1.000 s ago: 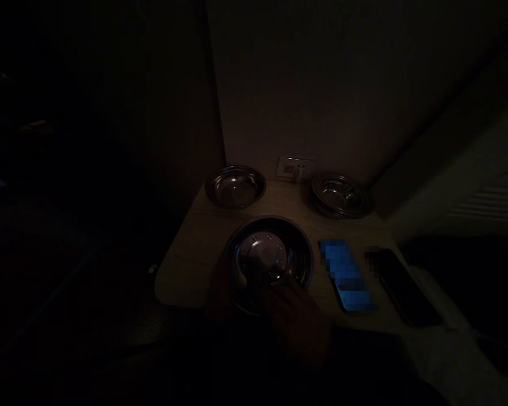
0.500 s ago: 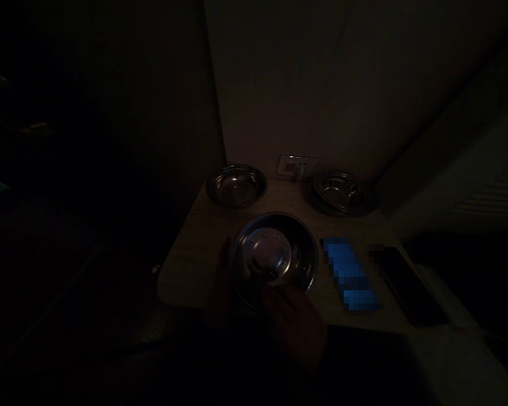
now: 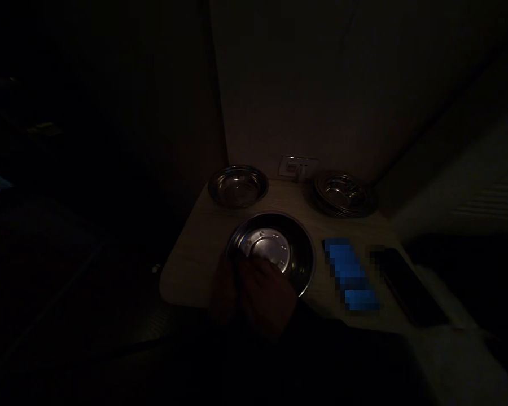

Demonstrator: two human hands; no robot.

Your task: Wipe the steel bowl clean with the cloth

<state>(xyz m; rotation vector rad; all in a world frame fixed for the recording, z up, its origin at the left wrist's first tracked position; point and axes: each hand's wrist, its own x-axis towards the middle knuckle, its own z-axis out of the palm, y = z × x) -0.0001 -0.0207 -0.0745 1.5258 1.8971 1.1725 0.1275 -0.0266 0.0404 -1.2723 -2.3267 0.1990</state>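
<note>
A round shiny metal bowl (image 3: 302, 256) sits near the front of the small wooden table, with a disc-shaped flat bottom catching the light. At its left rim my left hand (image 3: 222, 290) is closed against the side, though its fingers are very dim. My right hand (image 3: 267, 296) reaches over the near left part of the bowl, its fingers curled and bunched together inside the rim. Something dark seems to lie between the two hands, but the darkness hides what it is.
Another metal bowl (image 3: 237, 192) stands at the table's back left. Stacked metal plates (image 3: 342, 197) are at the back right, below a wall socket (image 3: 298, 167). A lit phone (image 3: 349, 273) and a dark flat slab (image 3: 410, 287) lie right of the bowl on the wooden table (image 3: 186, 265).
My right hand has moved left and further over the bowl, close to my left hand. The bowl has shifted slightly left.
</note>
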